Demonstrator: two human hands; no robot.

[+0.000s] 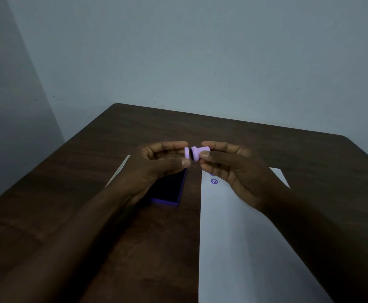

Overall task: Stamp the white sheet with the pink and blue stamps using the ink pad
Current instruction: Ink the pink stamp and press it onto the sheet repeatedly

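Both hands hold a small pink stamp above the dark wooden table (266,147). My right hand (233,169) pinches the pink stamp body (197,153), lying sideways. My left hand (163,162) holds its pink cap (186,152), a narrow gap apart from the body. Below my left hand lies the open ink pad (170,189), dark with a purple rim. The white sheet (233,237) lies to the right of the pad, with a purple stamp mark (214,181) near its far end, and another mostly hidden by my right hand. No blue stamp is visible.
A thin pale edge, perhaps the ink pad's lid (118,170), lies on the table left of my left hand. A grey wall (178,51) rises behind the table's far edge.
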